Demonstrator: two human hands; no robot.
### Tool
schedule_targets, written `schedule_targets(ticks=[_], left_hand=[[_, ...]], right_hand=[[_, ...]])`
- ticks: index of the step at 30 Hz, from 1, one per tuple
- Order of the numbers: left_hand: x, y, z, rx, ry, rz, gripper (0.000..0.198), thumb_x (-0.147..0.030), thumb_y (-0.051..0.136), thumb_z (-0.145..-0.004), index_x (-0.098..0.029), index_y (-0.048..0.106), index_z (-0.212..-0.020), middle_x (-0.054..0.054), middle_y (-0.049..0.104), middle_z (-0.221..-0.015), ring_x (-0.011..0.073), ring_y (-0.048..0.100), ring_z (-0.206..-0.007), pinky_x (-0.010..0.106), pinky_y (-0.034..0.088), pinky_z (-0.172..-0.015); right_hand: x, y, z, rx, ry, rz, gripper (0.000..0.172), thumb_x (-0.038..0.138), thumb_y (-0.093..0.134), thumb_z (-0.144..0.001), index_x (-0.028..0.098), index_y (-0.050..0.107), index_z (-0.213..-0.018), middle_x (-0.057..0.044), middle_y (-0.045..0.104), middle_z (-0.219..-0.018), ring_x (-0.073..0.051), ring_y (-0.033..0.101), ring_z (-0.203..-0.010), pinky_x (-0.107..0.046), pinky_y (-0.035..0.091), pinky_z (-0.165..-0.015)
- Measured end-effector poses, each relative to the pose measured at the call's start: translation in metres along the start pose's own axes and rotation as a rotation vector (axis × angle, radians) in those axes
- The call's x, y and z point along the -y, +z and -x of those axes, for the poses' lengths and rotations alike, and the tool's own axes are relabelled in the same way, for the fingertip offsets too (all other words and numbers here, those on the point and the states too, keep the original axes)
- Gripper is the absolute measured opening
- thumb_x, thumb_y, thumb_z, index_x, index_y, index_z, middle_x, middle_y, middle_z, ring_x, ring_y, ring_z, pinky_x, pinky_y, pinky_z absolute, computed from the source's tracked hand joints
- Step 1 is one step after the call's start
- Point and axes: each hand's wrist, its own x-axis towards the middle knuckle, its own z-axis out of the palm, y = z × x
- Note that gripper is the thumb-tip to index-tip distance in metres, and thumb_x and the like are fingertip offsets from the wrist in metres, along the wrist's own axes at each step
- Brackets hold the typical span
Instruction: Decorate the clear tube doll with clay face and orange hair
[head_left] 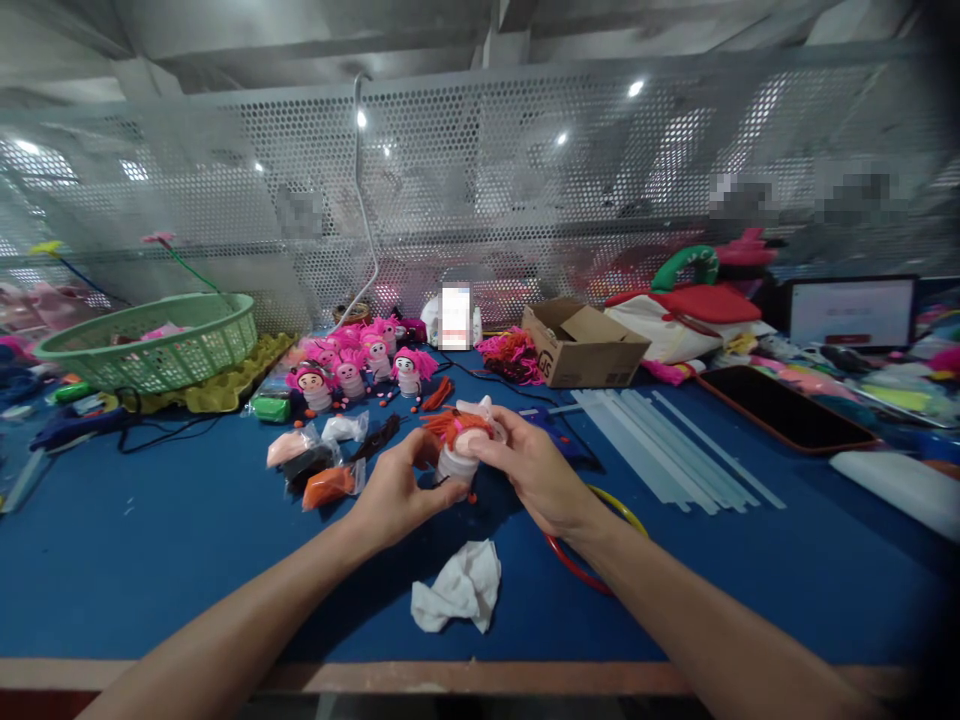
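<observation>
My left hand (401,488) and my right hand (534,470) both grip a small white doll (459,448) with orange yarn hair, held just above the blue table (150,540). My fingers wrap its body from both sides, thumbs near the hair. A crumpled white tissue (459,588) lies right below my hands. Behind my right wrist lie a yellow and a red ring (600,520). To the left are small plastic bags (319,465) of orange, black and peach material.
Several finished pink-haired dolls (360,365) stand at the back. A green basket (157,340) sits far left, a cardboard box (585,345) and glue sticks (660,440) to the right, then a dark tray (784,408) and a screen (851,312). A perforated metal panel closes the back.
</observation>
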Motion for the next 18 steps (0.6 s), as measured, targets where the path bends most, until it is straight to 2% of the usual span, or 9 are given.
schedule_targets(ticks=[6, 10, 12, 15, 16, 18], left_hand=[[-0.0053, -0.0026, 0.0016, -0.003, 0.058, -0.011, 0.032, -0.029, 0.063, -0.066, -0.017, 0.052, -0.093, 0.001, 0.059, -0.083, 0.0138, 0.053, -0.074, 0.024, 0.042, -0.065], [-0.0031, -0.0020, 0.0011, 0.018, 0.016, 0.038, 0.029, -0.030, 0.064, -0.065, -0.016, 0.052, -0.087, 0.001, 0.059, -0.079, 0.0142, 0.053, -0.072, 0.025, 0.042, -0.066], [-0.0002, -0.0012, -0.0007, 0.048, -0.027, 0.142, 0.029, -0.033, 0.065, -0.065, -0.015, 0.051, -0.084, 0.002, 0.059, -0.077, 0.0142, 0.054, -0.072, 0.026, 0.043, -0.067], [0.0027, -0.0011, -0.0044, 0.079, -0.115, 0.382, 0.033, -0.035, 0.065, -0.065, -0.014, 0.050, -0.085, 0.003, 0.061, -0.082, 0.0148, 0.056, -0.076, 0.028, 0.045, -0.071], [0.0031, -0.0011, -0.0056, 0.070, -0.142, 0.448, 0.034, -0.035, 0.066, -0.064, -0.015, 0.049, -0.085, 0.003, 0.061, -0.084, 0.0152, 0.057, -0.078, 0.029, 0.045, -0.073], [0.0039, -0.0006, -0.0072, 0.049, -0.173, 0.533, 0.036, -0.037, 0.067, -0.063, -0.015, 0.050, -0.085, 0.004, 0.062, -0.087, 0.0162, 0.058, -0.082, 0.030, 0.045, -0.076]], right_hand=[[-0.0038, 0.0028, 0.0003, -0.055, 0.014, 0.011, 0.033, 0.027, 0.064, -0.065, 0.019, 0.059, -0.097, -0.001, 0.065, -0.090, -0.016, 0.058, -0.086, -0.031, 0.041, -0.082], [-0.0029, 0.0023, -0.0001, -0.047, 0.005, 0.047, 0.037, 0.031, 0.063, -0.067, 0.017, 0.058, -0.101, -0.003, 0.065, -0.094, -0.018, 0.058, -0.090, -0.032, 0.041, -0.084], [-0.0039, -0.0003, -0.0017, -0.075, -0.035, 0.053, 0.042, 0.035, 0.063, -0.069, 0.018, 0.055, -0.106, -0.005, 0.062, -0.104, -0.019, 0.056, -0.096, -0.033, 0.040, -0.087], [-0.0074, -0.0050, -0.0040, -0.196, -0.038, 0.021, 0.043, 0.043, 0.057, -0.072, 0.021, 0.052, -0.108, -0.006, 0.058, -0.113, -0.020, 0.056, -0.098, -0.034, 0.042, -0.086], [-0.0086, -0.0058, -0.0043, -0.201, -0.011, 0.011, 0.041, 0.046, 0.056, -0.073, 0.020, 0.053, -0.106, -0.007, 0.059, -0.110, -0.020, 0.057, -0.097, -0.035, 0.043, -0.085], [-0.0104, -0.0051, -0.0035, -0.100, 0.043, 0.015, 0.038, 0.046, 0.055, -0.073, 0.019, 0.056, -0.100, -0.007, 0.063, -0.104, -0.021, 0.058, -0.095, -0.036, 0.044, -0.084]])
